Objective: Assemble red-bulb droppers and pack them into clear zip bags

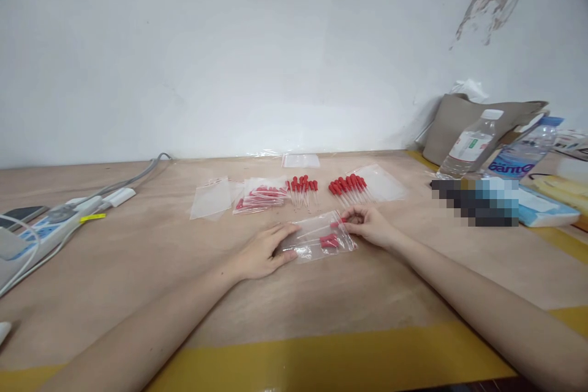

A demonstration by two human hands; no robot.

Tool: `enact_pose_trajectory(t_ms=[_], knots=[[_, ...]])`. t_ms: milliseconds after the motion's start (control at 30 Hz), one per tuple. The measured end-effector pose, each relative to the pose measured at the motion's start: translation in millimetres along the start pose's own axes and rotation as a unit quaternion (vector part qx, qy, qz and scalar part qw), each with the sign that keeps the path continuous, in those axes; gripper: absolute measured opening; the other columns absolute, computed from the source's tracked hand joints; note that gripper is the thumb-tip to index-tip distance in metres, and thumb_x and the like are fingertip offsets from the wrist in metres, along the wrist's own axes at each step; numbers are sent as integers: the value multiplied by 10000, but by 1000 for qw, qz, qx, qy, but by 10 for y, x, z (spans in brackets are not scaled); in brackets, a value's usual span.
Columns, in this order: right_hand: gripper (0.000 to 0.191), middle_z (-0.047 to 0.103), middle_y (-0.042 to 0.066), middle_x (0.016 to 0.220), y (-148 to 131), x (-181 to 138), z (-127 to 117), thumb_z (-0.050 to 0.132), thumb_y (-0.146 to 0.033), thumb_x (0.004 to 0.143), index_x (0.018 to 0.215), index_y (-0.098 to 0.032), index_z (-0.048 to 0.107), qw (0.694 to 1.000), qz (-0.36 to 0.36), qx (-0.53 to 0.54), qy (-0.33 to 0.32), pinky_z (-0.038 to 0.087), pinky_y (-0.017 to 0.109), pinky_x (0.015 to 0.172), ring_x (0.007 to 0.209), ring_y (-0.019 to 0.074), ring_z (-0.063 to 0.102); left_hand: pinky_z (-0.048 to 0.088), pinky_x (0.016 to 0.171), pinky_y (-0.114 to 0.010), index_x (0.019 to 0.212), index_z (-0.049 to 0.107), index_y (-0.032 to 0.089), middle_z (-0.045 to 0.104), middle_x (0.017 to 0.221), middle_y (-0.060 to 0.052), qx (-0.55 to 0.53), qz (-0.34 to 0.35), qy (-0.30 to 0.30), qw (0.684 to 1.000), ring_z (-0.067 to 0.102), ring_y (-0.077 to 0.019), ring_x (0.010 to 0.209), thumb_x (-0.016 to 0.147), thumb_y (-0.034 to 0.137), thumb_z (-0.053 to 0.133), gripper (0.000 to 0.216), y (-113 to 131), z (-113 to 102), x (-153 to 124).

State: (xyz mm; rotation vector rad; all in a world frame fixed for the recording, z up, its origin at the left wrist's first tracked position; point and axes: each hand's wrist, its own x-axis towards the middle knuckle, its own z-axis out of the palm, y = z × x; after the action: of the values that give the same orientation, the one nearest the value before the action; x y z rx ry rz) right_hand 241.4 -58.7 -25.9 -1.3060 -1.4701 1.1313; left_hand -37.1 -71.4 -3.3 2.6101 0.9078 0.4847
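Observation:
A clear zip bag (307, 251) lies on the table between my hands, its opening toward the right. Inside it are droppers with red bulbs (329, 241) and thin clear stems. My left hand (261, 251) holds the bag's left end, thumb and fingers on its edges. At the bag's open end my right hand (370, 226) is closed, its fingertips pinching a dropper by its red bulb (339, 222); the stem runs leftward into the bag. Just behind are two groups of loose droppers, a left one (301, 187) and a right one (350, 188).
Filled bags (261, 194) are piled behind my left hand, beside flat clear bags (210, 197). More bags (381, 182) lie at right; another (300, 161) is near the wall. A power strip (41, 236) with cables sits left. Bottles (471, 144) and a grey-brown container (441, 128) stand right.

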Motion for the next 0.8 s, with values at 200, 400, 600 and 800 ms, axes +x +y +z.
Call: enact_pose_trajectory(t_ms=[200,400,600,800], knots=[[201,602,13,719,-57,13,130,629,-354,649,664,-155,651,988,-112,-93,-58,443,231,605,653,118,556,376,926,-366,1261,366,227,489,1232,-73,-7,6,5,1000,478,-217,1091,839,365,457,453,-1,5,10],[215,620,9,696,-90,89,-3,523,-321,723,793,-155,640,984,-79,-148,-56,440,238,601,630,126,555,408,856,-344,991,478,204,508,1207,-81,-37,6,12,999,510,-216,1043,827,365,464,230,16,2,4],[148,646,26,779,-241,486,18,561,-229,696,808,-152,618,944,-59,-310,98,428,209,651,692,119,570,380,904,-342,917,478,200,489,1231,-85,-29,6,-14,999,447,-203,1140,873,342,389,174,49,-49,9],[239,643,122,871,-397,1031,347,597,-223,665,875,-109,606,920,2,-369,131,434,281,715,848,220,582,333,973,-372,1052,515,218,443,1287,-72,6,21,-27,999,390,-209,1194,879,375,377,272,45,-58,1]])
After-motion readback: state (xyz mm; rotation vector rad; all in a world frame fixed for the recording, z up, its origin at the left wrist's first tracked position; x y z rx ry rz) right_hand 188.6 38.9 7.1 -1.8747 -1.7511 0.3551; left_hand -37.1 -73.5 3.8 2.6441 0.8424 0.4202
